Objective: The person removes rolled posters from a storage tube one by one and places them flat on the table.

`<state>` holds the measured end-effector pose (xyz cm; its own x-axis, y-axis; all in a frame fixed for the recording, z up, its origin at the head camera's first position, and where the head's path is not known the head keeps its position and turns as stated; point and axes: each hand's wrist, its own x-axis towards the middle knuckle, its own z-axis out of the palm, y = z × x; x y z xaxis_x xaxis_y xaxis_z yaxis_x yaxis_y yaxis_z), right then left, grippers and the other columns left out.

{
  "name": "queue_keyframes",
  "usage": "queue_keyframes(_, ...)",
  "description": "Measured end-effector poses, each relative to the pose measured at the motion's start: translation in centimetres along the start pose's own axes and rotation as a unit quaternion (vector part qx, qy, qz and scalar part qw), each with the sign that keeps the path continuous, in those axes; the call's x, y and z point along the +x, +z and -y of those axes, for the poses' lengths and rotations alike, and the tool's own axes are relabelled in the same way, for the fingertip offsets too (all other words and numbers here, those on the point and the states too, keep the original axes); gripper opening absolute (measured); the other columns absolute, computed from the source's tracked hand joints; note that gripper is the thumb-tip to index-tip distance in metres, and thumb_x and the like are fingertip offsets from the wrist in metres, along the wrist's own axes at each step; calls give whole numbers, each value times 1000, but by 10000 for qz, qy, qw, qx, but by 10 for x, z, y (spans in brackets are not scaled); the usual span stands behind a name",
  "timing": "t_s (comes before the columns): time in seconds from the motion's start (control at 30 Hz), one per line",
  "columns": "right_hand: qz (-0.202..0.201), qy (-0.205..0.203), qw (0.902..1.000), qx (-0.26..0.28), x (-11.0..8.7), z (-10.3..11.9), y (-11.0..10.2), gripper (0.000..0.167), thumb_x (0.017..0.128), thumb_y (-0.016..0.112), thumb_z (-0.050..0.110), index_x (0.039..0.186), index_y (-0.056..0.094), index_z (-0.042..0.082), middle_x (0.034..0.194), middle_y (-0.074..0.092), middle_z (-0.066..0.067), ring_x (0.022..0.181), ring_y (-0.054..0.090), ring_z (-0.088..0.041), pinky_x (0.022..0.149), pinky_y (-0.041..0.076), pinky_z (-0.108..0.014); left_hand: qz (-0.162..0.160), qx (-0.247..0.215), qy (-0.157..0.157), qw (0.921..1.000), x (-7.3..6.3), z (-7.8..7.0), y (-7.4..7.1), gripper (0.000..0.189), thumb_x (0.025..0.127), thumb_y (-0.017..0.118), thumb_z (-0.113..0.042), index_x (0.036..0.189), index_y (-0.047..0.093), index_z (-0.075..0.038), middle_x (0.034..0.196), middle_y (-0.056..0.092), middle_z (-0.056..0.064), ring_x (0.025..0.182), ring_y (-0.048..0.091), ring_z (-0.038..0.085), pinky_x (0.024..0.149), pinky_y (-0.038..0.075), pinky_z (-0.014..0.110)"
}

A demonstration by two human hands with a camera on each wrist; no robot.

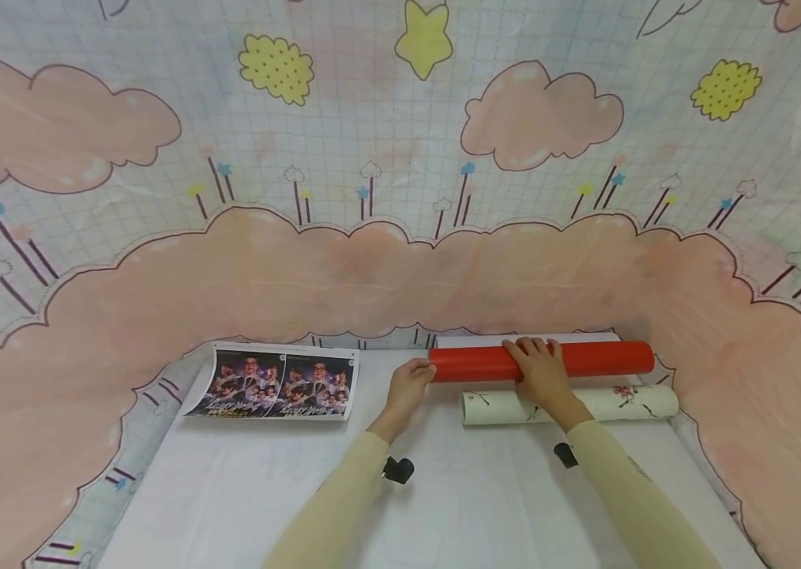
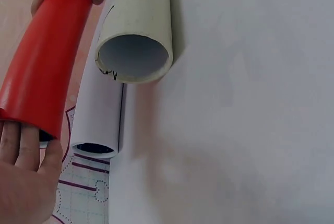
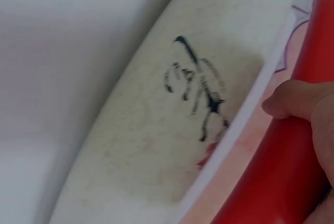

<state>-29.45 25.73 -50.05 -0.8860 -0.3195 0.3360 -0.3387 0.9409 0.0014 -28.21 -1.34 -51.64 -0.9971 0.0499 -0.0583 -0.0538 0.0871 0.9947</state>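
A long glossy red roll (image 1: pixel 607 358) lies across the far part of the table in the head view. My left hand (image 1: pixel 408 389) holds its left end. In the left wrist view, the left hand's fingers (image 2: pixel 27 148) reach to the rim of the open end, with the thumb close by; how far they go in is hidden. Over the middle of the roll, my right hand (image 1: pixel 541 371) grips from above, its thumb (image 3: pixel 292 98) on the near side in the right wrist view. Just in front lies a cream roll with painted branches and flowers (image 1: pixel 628 403).
A white roll (image 2: pixel 99 114) lies behind the cream one, mostly hidden by the red roll in the head view. Left of the hands, a printed sheet (image 1: pixel 280 383) with two group pictures rests on the white table (image 1: pixel 230 482). Cloud-patterned cloth (image 1: pixel 372 269) surrounds the table.
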Motion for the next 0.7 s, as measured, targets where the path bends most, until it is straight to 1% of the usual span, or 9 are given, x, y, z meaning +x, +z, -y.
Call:
queue_keyframes(0.07,-78,-64,9999,-67,-1,2,-4,69,76,78,12,138,50,17,127,57,-15,121,48,-37,107,26,-62,22,232,36,9997,-3,2,-5,31,98,60,-25,120,66,-5,123,68,14,117,62,26,99,49,45)
queue_keyframes(0.17,-131,-121,9998,-107,-3,7,-9,67,76,77,12,138,51,18,126,58,-15,121,49,-37,106,27,-61,67,395,-27,9992,-8,5,-10,33,98,60,-28,122,66,-6,124,68,12,118,62,27,100,49,47)
queue_keyframes(0.3,-172,-118,9997,-125,-7,12,-13,67,76,78,14,137,52,17,126,58,-16,120,50,-38,105,27,-62,183,459,-35,9988,-14,7,-14,37,99,58,-33,124,66,-8,126,68,10,119,61,26,103,48,50)
queue_keyframes(0.4,-239,-110,9995,-156,-10,17,-15,67,75,80,14,137,52,17,125,59,-16,119,50,-38,105,28,-62,293,424,64,9987,-20,7,-18,39,98,58,-37,125,65,-10,127,67,9,120,61,26,104,47,50)
queue_keyframes(0.53,-385,-136,9991,-147,-16,24,-19,67,74,81,13,135,55,17,122,60,-16,117,52,-38,104,29,-62,394,363,266,9982,-29,7,-25,37,98,59,-36,125,64,-11,129,66,9,122,61,26,105,47,50)
queue_keyframes(0.7,-611,-206,9977,-202,-24,33,-25,67,72,83,15,133,56,17,119,61,-15,114,54,-36,103,31,-60,450,499,496,9965,-38,6,-33,36,98,60,-36,122,65,-10,127,67,10,120,62,27,103,49,49)
